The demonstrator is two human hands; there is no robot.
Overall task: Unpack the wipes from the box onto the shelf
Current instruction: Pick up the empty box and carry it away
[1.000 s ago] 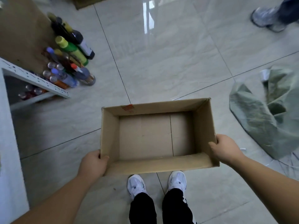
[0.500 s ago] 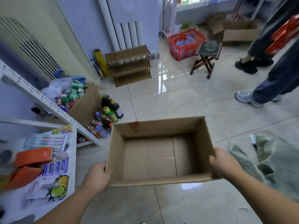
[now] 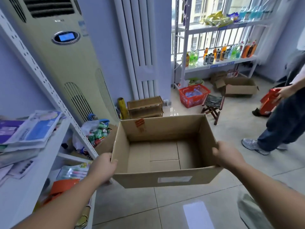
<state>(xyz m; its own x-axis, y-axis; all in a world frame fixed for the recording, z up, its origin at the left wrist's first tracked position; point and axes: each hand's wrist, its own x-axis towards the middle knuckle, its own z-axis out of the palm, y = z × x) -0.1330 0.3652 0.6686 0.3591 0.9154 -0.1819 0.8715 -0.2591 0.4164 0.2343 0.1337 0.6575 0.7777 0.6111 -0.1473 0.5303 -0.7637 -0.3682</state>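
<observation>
An open cardboard box (image 3: pixel 165 180) hangs in the air in front of me, and its inside shows only bare cardboard. My left hand (image 3: pixel 103 167) grips its left wall near the front corner. My right hand (image 3: pixel 228 155) grips its right wall. On the white shelf (image 3: pixel 49 154) at my left lie flat packs of wipes (image 3: pixel 35 128) in a loose stack.
A tall air conditioner (image 3: pixel 66 60) and a radiator stand behind the box. A carton of green packets (image 3: pixel 99 134) sits on the floor at the left. A red basket (image 3: pixel 194 95), a folding stool (image 3: pixel 212 106) and a low wooden rack lie ahead. A person (image 3: pixel 280 123) stands at right.
The box has risen from near the floor to about waist height, with both hands still gripping it. My view has swung up from the floor and my feet to the room.
</observation>
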